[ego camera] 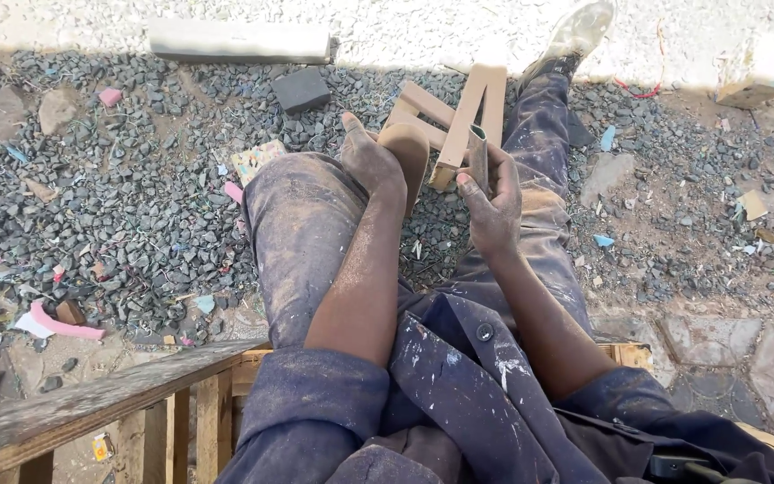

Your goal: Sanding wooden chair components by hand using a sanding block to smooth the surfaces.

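Open air is left above the knees, between the left hand [371, 161] and the right hand [493, 202], though the wooden frame [459, 116] fills most of that gap. Sideways reach to the left is bounded low down by gravel [136, 206] strewn with scraps — a dark block [302, 90] and a pale slab [239, 40] lie farther out. Near the body, passage is blocked by a weathered plank [91, 403] — the right side is edged by paving stones [718, 345]

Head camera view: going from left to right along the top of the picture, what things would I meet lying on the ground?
Pink scrap → long pale block → dark square block → wooden frame in the person's hands → shoe → pale stone block.
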